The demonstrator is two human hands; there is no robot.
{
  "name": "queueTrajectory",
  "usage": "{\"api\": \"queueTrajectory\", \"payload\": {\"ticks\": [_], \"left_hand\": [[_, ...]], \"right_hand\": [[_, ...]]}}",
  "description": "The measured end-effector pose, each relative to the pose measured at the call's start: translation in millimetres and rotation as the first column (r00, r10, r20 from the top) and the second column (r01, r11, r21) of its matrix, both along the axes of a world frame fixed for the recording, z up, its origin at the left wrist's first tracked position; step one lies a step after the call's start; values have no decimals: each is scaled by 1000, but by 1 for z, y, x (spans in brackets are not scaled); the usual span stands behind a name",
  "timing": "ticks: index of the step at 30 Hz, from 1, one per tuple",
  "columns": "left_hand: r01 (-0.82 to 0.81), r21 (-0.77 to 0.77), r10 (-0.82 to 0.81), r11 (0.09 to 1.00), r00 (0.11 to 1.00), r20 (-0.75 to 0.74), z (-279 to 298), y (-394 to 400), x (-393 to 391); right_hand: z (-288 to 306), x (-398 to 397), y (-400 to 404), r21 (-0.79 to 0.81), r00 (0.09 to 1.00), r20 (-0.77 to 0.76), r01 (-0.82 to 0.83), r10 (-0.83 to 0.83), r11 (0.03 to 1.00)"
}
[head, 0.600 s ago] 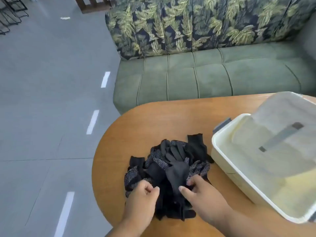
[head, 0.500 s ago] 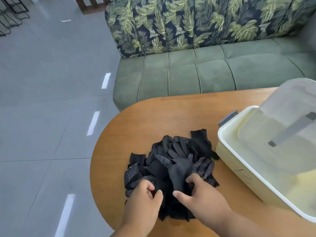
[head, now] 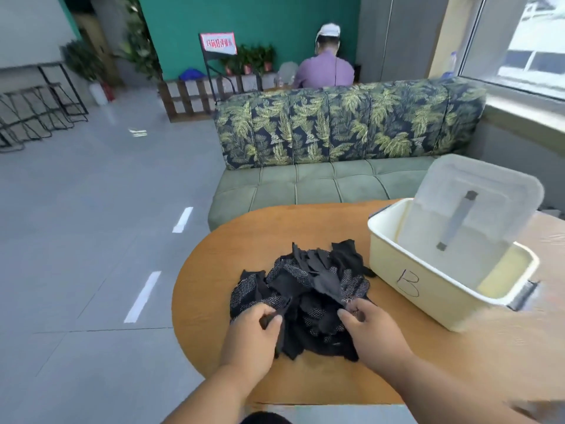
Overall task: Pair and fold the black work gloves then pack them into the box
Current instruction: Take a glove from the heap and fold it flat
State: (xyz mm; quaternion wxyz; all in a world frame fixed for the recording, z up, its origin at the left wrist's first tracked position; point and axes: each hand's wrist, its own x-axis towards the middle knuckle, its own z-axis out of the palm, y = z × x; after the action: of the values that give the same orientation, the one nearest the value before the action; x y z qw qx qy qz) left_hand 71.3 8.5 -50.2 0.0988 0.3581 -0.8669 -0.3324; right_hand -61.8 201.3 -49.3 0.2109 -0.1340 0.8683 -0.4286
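Note:
A heap of black work gloves [head: 308, 283], some with white dotted palms, lies on the round wooden table [head: 214, 270]. My left hand [head: 253, 338] pinches a black glove at the heap's near left edge. My right hand [head: 371, 328] grips another glove at the near right edge, its fingers curled into the fabric. To the right stands the cream plastic box [head: 428, 280] marked "B", with its translucent lid [head: 477, 197] propped upright inside it. The box holds no gloves that I can see.
A green sofa [head: 321, 185] with leaf-print cushions stands just beyond the table. A person in a purple shirt [head: 324, 71] sits behind it, back turned. Grey floor stretches to the left, with black metal racks [head: 33, 111] far left. A window sill runs at the right.
The view has tilted up, showing the room beyond the sofa. Both hands have drawn apart at the heap's near edge, each now holding a separate glove.

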Motion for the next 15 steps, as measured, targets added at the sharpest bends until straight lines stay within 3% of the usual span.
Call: {"api": "queueTrajectory", "payload": {"ticks": [2,4,7,8,10,12,14,15], "left_hand": [[-44,177,63,983,992,-107,10,5,16],[-78,426,170,901,968,-183,16,11,27],[-25,811,378,585,893,-245,11,14,37],[17,871,425,490,868,-256,13,15,40],[64,912,485,405,831,-274,20,16,46],[53,902,543,429,783,-304,27,16,48],[-30,803,532,595,763,-366,33,20,50],[-73,699,465,711,795,-390,37,30,50]], "right_hand": [[9,16,12,-64,997,-2,79,-80,995],[15,27,23,-108,990,-10,135,-137,985],[26,33,34,-187,975,54,223,-216,957],[28,33,36,-234,961,112,273,-253,933],[31,33,40,-326,919,229,383,-321,864],[33,31,44,-396,892,283,444,-353,804],[36,27,49,-435,883,287,465,-371,771],[36,25,53,-449,880,290,471,-375,759]]}}
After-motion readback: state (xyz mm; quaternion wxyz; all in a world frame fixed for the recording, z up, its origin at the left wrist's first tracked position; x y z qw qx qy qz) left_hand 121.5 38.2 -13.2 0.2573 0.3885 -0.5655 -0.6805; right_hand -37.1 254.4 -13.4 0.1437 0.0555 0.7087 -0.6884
